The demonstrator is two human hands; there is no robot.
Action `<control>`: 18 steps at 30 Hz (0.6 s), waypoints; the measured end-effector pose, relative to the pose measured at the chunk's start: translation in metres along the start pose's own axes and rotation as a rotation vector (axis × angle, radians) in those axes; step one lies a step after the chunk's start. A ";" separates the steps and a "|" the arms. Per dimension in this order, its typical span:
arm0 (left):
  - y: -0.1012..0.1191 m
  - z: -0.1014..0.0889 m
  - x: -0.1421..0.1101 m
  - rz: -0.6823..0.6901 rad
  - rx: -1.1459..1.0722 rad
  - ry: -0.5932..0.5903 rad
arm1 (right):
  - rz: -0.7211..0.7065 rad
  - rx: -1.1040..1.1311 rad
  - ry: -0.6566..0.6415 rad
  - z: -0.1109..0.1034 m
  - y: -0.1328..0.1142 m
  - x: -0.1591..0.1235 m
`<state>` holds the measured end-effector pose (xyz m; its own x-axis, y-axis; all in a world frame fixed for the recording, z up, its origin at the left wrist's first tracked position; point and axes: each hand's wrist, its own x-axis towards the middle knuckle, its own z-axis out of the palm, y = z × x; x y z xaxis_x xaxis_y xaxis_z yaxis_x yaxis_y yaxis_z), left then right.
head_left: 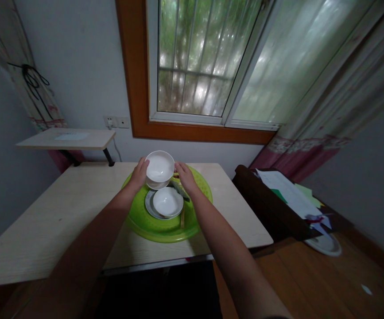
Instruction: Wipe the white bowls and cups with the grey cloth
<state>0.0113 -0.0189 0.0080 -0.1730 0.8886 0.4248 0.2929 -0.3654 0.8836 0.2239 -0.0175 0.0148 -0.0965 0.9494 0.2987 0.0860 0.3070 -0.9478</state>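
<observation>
Okay, we had a white bowl (160, 166) held between our left hand (140, 173) and right hand (185, 176), over the far half of the green tray (170, 237); another bowl (168, 202) (on a plate (149, 206)) sat nearer us.

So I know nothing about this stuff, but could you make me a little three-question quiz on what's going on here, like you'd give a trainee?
1. Multiple choice: which hand grips the held white bowl? A) left alone; B) right alone; C) both.
2. True or false: the nearer white bowl sits on a plate.
3. Fill in the blank: the round tray on the pale table is coloured ____.

Key:
1. C: the left hand and the right hand hold it from opposite sides.
2. True: the plate's rim shows around it.
3. Green.
</observation>
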 end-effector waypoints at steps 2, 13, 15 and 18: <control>0.001 -0.002 0.000 0.019 0.032 0.012 | -0.065 -0.235 0.087 -0.004 0.004 0.004; 0.009 -0.009 0.001 0.026 0.135 0.097 | 0.059 -0.788 0.019 -0.012 0.003 0.002; 0.013 -0.009 0.000 0.037 0.118 0.093 | 0.090 -0.876 -0.065 -0.011 0.005 0.000; 0.016 -0.008 -0.001 0.056 0.102 0.073 | 0.153 -0.986 -0.216 -0.011 0.010 -0.002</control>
<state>0.0090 -0.0276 0.0230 -0.2208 0.8434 0.4899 0.3974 -0.3809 0.8349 0.2354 -0.0156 0.0061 -0.1845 0.9808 0.0630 0.8811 0.1935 -0.4316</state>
